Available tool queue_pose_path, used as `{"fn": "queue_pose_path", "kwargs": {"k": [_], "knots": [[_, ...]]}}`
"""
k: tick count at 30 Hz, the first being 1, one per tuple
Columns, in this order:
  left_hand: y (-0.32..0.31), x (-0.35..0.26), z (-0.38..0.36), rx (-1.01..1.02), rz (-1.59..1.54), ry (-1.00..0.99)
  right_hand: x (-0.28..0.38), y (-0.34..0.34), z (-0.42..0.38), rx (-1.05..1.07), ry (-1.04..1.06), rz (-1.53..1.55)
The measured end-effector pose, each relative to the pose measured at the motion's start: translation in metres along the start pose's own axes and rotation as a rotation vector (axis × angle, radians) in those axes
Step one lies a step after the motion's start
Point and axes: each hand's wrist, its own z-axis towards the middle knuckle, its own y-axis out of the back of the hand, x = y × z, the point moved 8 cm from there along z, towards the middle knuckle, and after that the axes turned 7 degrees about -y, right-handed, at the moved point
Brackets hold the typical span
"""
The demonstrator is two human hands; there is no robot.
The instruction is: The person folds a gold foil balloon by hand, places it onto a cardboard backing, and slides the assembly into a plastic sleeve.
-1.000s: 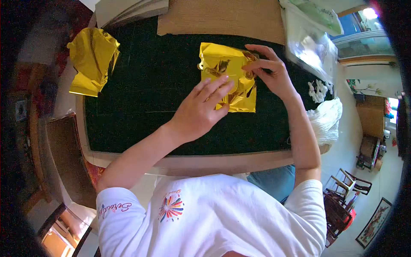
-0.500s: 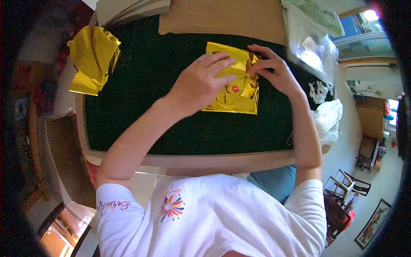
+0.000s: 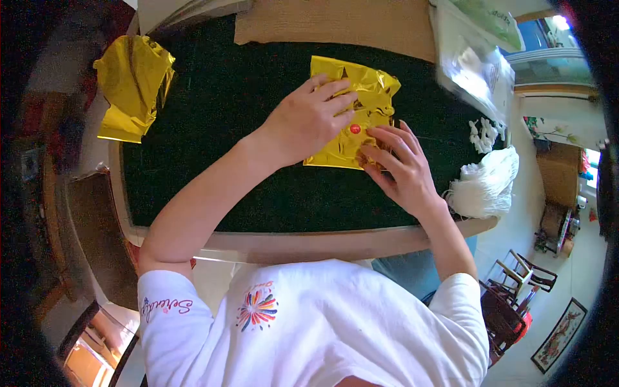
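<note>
On the dark cloth (image 3: pixel 290 200): crinkled gold foil (image 3: pixel 372 97), red spot (image 3: pixel 355 129) below its middle. Left hand (image 3: pixel 316 119) over its left side, fingers loosely spread. Right hand (image 3: pixel 396 164) at the lower right, fingers bent; pinching or not, cannot tell. Best handled, I judge, with light left pressure and slow outward strokes; thin foil likely creases easily.
</note>
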Motion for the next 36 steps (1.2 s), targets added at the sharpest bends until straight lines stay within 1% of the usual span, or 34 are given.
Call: {"fn": "queue_pose_path", "kwargs": {"k": [4,6,10,13,15,18,22,25,31,36], "knots": [[0.001,0.000,0.002,0.003,0.045,-0.006,-0.002,-0.002,-0.002,-0.025,0.000,-0.021],[0.003,-0.007,0.001,0.010,0.025,-0.042,-0.002,-0.002,-0.001,-0.036,0.001,-0.021],[0.000,-0.015,-0.003,0.008,-0.026,-0.050,-0.002,-0.001,-0.001,-0.032,0.000,-0.031],[-0.001,-0.016,-0.004,-0.008,-0.062,-0.045,-0.003,-0.001,-0.001,-0.031,-0.010,-0.026],[-0.001,-0.012,-0.004,-0.016,-0.086,0.002,-0.002,-0.001,-0.001,-0.029,-0.006,-0.018],[0.000,-0.010,-0.002,-0.007,-0.001,-0.029,-0.002,-0.001,0.000,-0.029,0.004,-0.017],[-0.003,-0.011,-0.002,0.013,-0.002,-0.021,-0.003,-0.001,-0.002,-0.021,0.028,-0.026],[-0.002,-0.011,-0.002,0.027,-0.061,0.006,-0.003,-0.004,-0.003,-0.014,0.035,-0.027],[-0.001,-0.015,-0.002,0.014,0.014,-0.013,-0.001,-0.004,-0.005,-0.030,0.047,-0.023],[0.004,-0.022,-0.003,-0.015,-0.086,-0.007,0.000,-0.003,-0.004,-0.042,0.052,-0.024]]}}
